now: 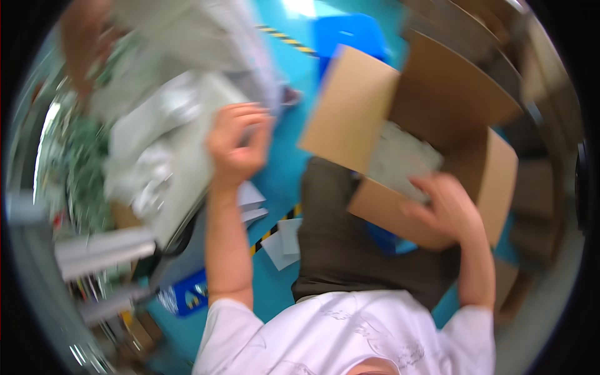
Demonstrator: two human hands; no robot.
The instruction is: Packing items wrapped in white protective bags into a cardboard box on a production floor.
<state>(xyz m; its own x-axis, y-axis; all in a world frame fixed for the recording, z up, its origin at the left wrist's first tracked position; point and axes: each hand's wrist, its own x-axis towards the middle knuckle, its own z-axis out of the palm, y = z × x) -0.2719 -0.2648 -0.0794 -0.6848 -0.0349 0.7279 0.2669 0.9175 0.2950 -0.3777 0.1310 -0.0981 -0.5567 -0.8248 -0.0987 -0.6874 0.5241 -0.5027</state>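
Note:
A cardboard box (431,81) with its flaps spread stands in front of me on the right. Inside it lies a pale, greyish-white mass (400,156), too blurred to name. My right hand (440,203) is over the box's near flap, thumb and fingers apart, with nothing seen in it. My left hand (240,140) hovers beside the right edge of the white-topped table (209,112). Its fingers are loosely curled with a gap to the thumb, and no held thing shows. Crumpled clear plastic (153,169) lies on that table.
Beyond the box is a blue bin (350,34). White sheets (281,244) lie on the blue floor near black-and-yellow tape. A blue crate (184,294) sits below the table at the left. Several more cardboard boxes line the right side. Another person's arm (81,44) shows at the upper left.

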